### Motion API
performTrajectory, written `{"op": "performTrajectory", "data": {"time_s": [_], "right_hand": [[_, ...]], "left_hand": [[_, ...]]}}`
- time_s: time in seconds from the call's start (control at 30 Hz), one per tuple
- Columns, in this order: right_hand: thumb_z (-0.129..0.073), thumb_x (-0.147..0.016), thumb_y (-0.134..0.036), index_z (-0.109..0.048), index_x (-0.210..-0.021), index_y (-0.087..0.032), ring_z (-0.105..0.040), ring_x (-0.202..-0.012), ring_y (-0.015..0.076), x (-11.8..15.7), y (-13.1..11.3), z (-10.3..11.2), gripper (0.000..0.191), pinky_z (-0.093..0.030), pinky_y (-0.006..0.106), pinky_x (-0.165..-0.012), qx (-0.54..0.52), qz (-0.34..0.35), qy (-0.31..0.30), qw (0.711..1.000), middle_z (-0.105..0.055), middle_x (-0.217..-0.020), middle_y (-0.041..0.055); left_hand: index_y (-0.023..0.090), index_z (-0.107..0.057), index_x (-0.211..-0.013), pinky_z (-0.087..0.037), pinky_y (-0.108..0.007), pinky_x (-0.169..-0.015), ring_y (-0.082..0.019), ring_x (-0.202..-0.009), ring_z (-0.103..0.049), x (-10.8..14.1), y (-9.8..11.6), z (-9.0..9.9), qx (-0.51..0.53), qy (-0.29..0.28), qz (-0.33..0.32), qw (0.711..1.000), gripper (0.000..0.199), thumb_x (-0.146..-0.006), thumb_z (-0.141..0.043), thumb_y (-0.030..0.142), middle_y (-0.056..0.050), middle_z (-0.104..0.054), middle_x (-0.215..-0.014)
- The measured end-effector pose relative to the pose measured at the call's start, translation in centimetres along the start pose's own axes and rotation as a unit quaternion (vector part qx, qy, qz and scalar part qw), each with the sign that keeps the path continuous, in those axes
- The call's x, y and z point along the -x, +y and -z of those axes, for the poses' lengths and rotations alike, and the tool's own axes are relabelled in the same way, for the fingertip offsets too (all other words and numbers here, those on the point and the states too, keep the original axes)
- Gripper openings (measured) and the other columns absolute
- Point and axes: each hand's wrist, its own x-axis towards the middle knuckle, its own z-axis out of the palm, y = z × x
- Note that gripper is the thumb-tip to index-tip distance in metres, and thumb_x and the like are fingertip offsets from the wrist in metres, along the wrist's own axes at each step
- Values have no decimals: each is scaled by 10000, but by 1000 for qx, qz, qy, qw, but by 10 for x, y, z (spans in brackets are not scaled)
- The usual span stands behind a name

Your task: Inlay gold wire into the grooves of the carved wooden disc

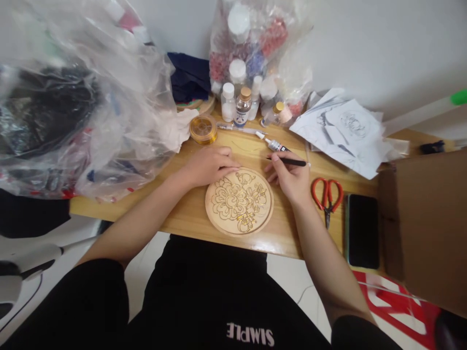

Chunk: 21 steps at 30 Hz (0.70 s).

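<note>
The wooden table (189, 214) before me is carrying a disc (229, 204) by its near edge, pliers (327, 209) and a phone (362, 231) toward the right edge, bottles (242, 109) and papers (335, 129) along the far edge.

The left hand (209, 166) covers a bit of the far left rim of the round wooden board (239, 201). The right hand (291, 179) hides the near end of the tube (274, 144); the tip of the black tool (295, 162) is too fine to make out. The large plastic bag (124, 107) runs off the left side, its contents blurred, and the cardboard box (434, 218) is cut off at right.
</note>
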Motion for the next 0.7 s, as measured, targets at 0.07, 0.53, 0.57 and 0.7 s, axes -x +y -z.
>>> {"op": "performTrajectory", "data": {"time_s": [0.07, 0.53, 0.57, 0.7], "right_hand": [[-669, -746, -491, -630, -792, -201, -539, -396, 112, 0, 0, 0, 297, -397, 245, -337, 1, -3, 2, 1000, -624, -592, 8], [-665, -757, -478, -634, -786, -213, -540, -417, 117, 1, -2, 0, 268, -414, 260, -376, -3, 10, -4, 1000, -618, -581, 3], [-666, -755, -481, -633, -784, -213, -537, -415, 119, 1, -2, 0, 272, -417, 265, -378, -3, 9, -3, 1000, -616, -579, 4], [-664, -753, -488, -628, -786, -210, -536, -417, 126, 1, -3, -1, 282, -434, 282, -395, -2, 11, -6, 1000, -619, -588, 11]], "left_hand": [[221, -722, -960, -380, -222, -628, -106, -723, -561, 0, 1, 0, 1, 0, -4, 1000, 237, -898, -516, 322, -7, -640, -810], [203, -715, -923, -403, -264, -701, -133, -765, -539, -3, 1, 2, -6, 3, -42, 999, 247, -894, -518, 350, -23, -614, -814], [204, -716, -918, -405, -276, -718, -140, -775, -532, -3, 0, 2, -10, 4, -50, 999, 248, -894, -521, 357, -26, -607, -810], [188, -713, -911, -402, -303, -732, -158, -790, -513, -5, -1, -2, -21, 16, -61, 998, 260, -906, -508, 348, -38, -594, -802]]}}
